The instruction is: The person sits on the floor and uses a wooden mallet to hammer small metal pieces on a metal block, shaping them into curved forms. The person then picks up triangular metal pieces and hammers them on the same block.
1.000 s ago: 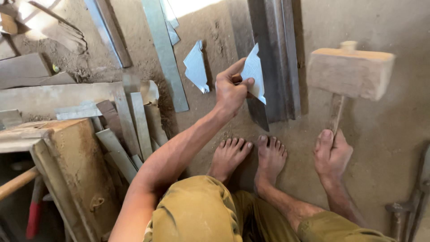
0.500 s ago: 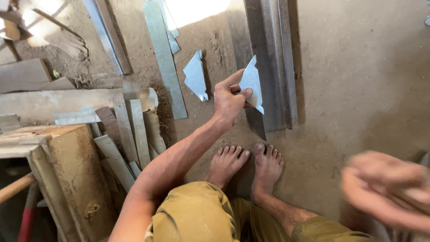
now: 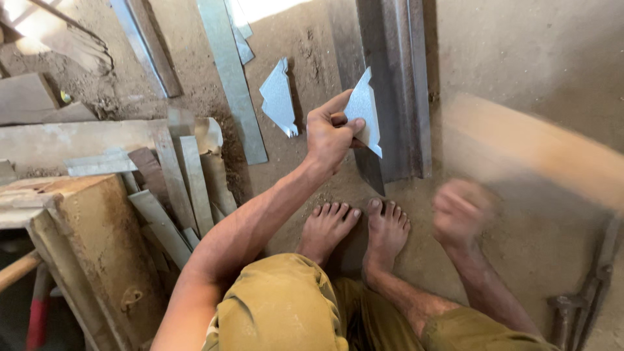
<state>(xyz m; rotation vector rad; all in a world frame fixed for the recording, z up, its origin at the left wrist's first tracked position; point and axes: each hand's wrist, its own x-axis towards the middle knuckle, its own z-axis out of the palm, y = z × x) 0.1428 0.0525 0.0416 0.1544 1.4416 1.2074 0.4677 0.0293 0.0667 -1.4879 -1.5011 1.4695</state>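
Observation:
My left hand (image 3: pixel 329 132) pinches a small cut piece of sheet metal (image 3: pixel 363 116) and holds it upright against a long dark steel bar (image 3: pixel 393 84) lying on the dirt floor. My right hand (image 3: pixel 460 211) is blurred with motion at the right, gripping the handle of a large wooden mallet (image 3: pixel 539 153), whose pale head streaks across the right side. My bare feet (image 3: pixel 354 224) rest on the ground just below the bar.
A second cut sheet piece (image 3: pixel 279 99) lies left of the bar. Long metal strips (image 3: pixel 231 71) lean across the floor. Wooden blocks and a stack of metal offcuts (image 3: pixel 172 188) crowd the left. A metal tool (image 3: pixel 578 305) lies at lower right.
The mallet stood upright on the floor with my right hand on its handle; it left the view, and now swings blurred at the right. My left hand keeps holding the sheet piece.

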